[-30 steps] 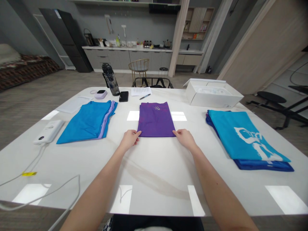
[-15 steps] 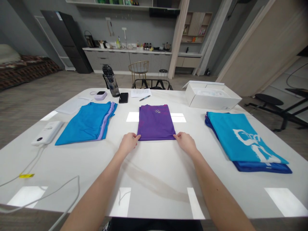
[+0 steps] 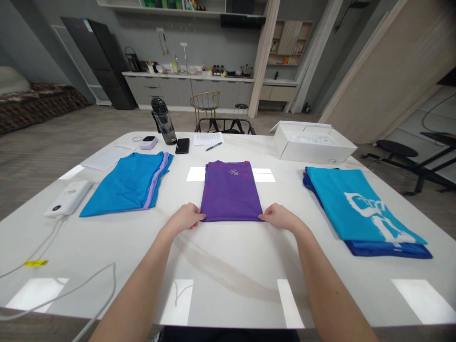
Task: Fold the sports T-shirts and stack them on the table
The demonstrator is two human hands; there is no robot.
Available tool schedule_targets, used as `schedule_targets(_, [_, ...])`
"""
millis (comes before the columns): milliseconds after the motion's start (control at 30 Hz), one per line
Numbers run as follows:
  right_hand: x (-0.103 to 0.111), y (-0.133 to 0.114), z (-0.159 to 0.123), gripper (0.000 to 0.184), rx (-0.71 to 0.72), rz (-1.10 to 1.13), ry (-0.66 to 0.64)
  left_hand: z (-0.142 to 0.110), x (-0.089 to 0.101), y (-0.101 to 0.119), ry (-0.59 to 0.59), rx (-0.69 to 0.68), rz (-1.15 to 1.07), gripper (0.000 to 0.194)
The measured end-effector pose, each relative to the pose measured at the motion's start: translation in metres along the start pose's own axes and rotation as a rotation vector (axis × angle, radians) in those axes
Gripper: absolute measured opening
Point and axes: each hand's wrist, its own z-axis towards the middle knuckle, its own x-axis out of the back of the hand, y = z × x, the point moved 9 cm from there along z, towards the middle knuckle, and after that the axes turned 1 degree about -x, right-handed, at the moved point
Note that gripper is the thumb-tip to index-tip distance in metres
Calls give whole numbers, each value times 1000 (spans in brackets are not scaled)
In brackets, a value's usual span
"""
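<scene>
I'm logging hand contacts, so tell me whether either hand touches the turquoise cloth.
No, the left hand and right hand are at the folded purple cloth's near corners, apart from the turquoise cloth.

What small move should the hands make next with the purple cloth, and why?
Perhaps straighten the far edge of the purple cloth: it looks uneven, with red showing near its right end, while the near edge lies straight between the left hand and right hand.

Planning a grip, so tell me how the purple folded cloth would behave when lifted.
Probably floppy: the purple cloth looks thin and lies flat. Pinched at its near corners by the left hand and right hand, its far end would likely droop. The uneven far edge suggests layers that may shift.
</scene>
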Motion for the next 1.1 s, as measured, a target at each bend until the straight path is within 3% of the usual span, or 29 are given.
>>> schedule_targets(67, [-2,-1,-3,50,-3,20,-43,-4,-2,1,-56,-22,-25,41])
schedule_targets(133, [2,0,-3,54,-28,-3,11,-6,0,3,-48,-20,-4,48])
schedule_targets(233, [6,-1,0,46,-39,-63,123,-6,3,4,14,9,50,51])
schedule_targets(300, [2,-2,2,40,-17,-54,102,-5,0,6,8,10,39,48])
schedule_targets(467, [-10,1,-1,36,-8,19,-77,-11,-15,5,-184,-11,-21,44])
schedule_targets(567, [-7,2,-1,38,13,4,-60,-14,-18,2,-262,-16,-30,48])
schedule_targets(633, [-2,2,1,41,37,-4,22,-9,-9,1,-169,-37,-2,51])
schedule_targets(767, [14,1,14,42,52,53,263,14,33,2,328,-60,63,40])
schedule_targets(833, [24,-2,28,41,39,77,370,30,45,11,483,-105,115,39])
schedule_targets(933, [38,-16,59,43,48,52,470,64,53,31,550,-156,182,46])
schedule_targets(1100, [57,-32,115,44,3,76,522,116,65,44,591,-34,240,42])
